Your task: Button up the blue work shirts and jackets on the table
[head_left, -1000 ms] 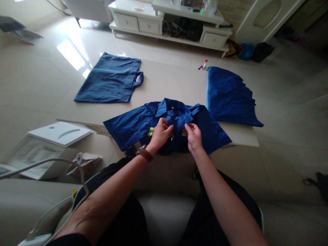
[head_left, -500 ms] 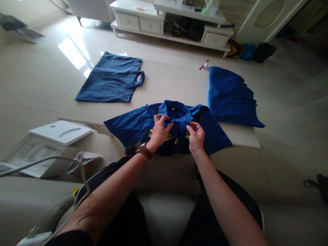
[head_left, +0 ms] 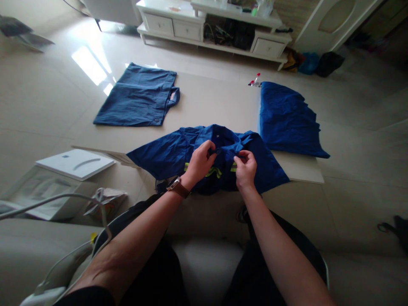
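Foreground, bottom of frame: a person in dark trousers [head_left: 153,272] sits on a pale cushion, bare forearms reaching forward, a brown-strapped watch [head_left: 179,187] on the left wrist.
Left hand [head_left: 199,163]: centre frame, fingers curled shut, pinching a front edge of the blue shirt [head_left: 162,155] just under its collar [head_left: 219,134].
Right hand [head_left: 245,170]: just beside it, fingertips closed on the opposite front edge.
Shirt's place: face up at the near edge of the low table [head_left: 207,102], hem hanging off toward the knees, sleeves spread either way.
Fabric: smooth woven cloth, rumpled at the chest, crossed by shiny yellow-green reflective stripes [head_left: 212,172].
Risk: likely small; the thin edges could slip from so light a pinch, and the overhanging hem might drag the shirt off the slick top.
Left of frame: a flat white box [head_left: 75,163], hard-edged.
Beyond, upper left: a darker blue garment [head_left: 137,95] folded square, one button at its near edge.
Beyond, right: a brighter blue stack [head_left: 283,119], its edges stepped, hanging over the table's side.
Background, top: a glossy white cabinet [head_left: 191,29] with drawers on polished floor tiles.
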`<control>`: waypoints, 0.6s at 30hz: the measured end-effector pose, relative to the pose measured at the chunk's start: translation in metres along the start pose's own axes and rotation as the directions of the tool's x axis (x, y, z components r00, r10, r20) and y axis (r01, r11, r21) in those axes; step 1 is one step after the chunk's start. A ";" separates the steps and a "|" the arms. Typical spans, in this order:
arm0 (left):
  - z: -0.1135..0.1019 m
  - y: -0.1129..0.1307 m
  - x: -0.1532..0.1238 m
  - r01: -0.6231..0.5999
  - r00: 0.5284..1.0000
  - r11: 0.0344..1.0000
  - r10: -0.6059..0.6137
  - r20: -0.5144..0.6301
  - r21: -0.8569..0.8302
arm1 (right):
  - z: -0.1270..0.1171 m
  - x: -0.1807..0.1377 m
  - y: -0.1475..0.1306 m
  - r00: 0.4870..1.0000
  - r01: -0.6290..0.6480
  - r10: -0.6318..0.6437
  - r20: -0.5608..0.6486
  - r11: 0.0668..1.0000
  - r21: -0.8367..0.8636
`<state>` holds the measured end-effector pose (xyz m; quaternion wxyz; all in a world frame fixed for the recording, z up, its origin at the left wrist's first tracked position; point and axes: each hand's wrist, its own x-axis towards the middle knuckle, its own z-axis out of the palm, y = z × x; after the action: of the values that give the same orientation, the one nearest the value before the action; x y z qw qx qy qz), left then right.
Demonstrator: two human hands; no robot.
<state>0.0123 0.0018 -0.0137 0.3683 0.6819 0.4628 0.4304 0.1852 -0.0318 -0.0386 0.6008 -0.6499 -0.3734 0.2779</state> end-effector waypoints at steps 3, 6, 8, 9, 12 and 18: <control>0.000 0.004 -0.001 -0.058 0.998 0.998 0.058 0.018 0.014 | 0.001 0.001 -0.001 0.998 -0.067 0.067 0.010 0.997 0.030; 0.001 0.007 0.000 -0.116 0.993 0.993 0.116 0.011 0.022 | 0.003 0.001 0.000 0.985 -0.160 0.153 0.077 0.983 0.088; 0.002 0.007 0.000 -0.141 0.990 0.990 0.141 -0.004 0.021 | 0.005 0.001 0.001 0.972 -0.222 0.203 0.117 0.959 0.174; 0.002 0.006 0.000 -0.153 0.988 0.988 0.153 -0.009 0.018 | 0.006 0.001 0.002 0.968 -0.242 0.219 0.124 0.946 0.217; 0.002 0.004 0.000 -0.194 0.981 0.981 0.194 -0.001 0.001 | 0.009 0.000 0.003 0.966 -0.257 0.235 0.108 0.925 0.281; 0.002 0.005 -0.002 -0.228 0.974 0.974 0.228 0.005 0.002 | 0.011 0.002 0.007 0.971 -0.235 0.215 0.101 0.927 0.294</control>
<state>0.0156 -0.0018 -0.0102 0.3170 0.7319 0.3812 0.4675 0.1780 -0.0241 -0.0468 0.6447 -0.5787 -0.2693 0.4206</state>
